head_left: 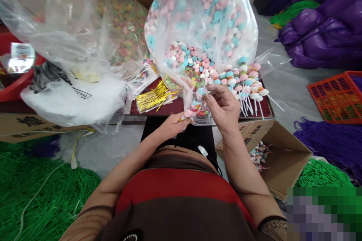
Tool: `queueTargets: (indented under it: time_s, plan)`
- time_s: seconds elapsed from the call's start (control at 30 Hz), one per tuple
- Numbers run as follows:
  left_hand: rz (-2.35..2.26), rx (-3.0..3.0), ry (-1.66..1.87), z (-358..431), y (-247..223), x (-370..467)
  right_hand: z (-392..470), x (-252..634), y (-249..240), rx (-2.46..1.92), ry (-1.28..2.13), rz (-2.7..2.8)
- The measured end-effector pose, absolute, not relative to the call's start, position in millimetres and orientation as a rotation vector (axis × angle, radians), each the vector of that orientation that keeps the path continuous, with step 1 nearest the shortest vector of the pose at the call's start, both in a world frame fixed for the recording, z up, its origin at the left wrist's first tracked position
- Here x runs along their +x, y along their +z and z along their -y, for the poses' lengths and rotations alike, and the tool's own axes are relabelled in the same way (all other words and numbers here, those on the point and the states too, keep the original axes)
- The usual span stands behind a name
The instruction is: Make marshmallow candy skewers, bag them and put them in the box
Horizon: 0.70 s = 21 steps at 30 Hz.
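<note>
Over the table's front edge I hold a candy skewer (196, 104) of pastel pieces in a clear printed wrapper. My left hand (175, 125) is closed on its lower end, with a bit of yellow showing at the fingers. At the upper end, my right hand (224, 108) pinches thumb against fingers; the exact grip there is partly hidden. Just behind lies a big clear bag (203, 19) of pink, blue and white candies, its mouth spilling forward. Unwrapped candy skewers (246, 79) with white sticks are piled right of my right hand. Gold twist ties (154, 97) lie left of the wrapped skewer.
Printed clear wrappers (144, 77) sit behind the ties. A bag of ring candies (124, 26) and a white plastic bag (76, 99) fill the left side. Below the table's right end, an open carton (285, 158) contains finished-looking skewers. An orange crate (336, 98) stands farther right.
</note>
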<state>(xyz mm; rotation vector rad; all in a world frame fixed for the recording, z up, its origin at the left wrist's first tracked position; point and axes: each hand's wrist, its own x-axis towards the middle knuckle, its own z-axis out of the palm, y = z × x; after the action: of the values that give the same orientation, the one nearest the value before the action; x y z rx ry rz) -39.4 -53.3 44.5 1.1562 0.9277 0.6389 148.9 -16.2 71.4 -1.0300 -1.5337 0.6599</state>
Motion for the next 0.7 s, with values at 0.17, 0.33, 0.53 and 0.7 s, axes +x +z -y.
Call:
queueTargets:
  time_s: [0.17,0.33,0.53,0.7]
  plan:
    - [-0.936,1.234,0.655,49.1,39.2,-47.5,12.2,151.7,71.4,-0.970,0.669,1.564]
    - [-0.923,1.234,0.636,48.4,41.5,-50.2,11.4,156.5,75.4,-1.029,0.617,1.681]
    - [-0.937,1.211,0.608,47.1,45.6,-51.9,13.0,160.8,81.8,-1.059,0.413,1.792]
    - [-0.906,1.204,0.642,47.2,42.4,-49.1,15.6,156.2,81.2,-1.089,0.321,1.800]
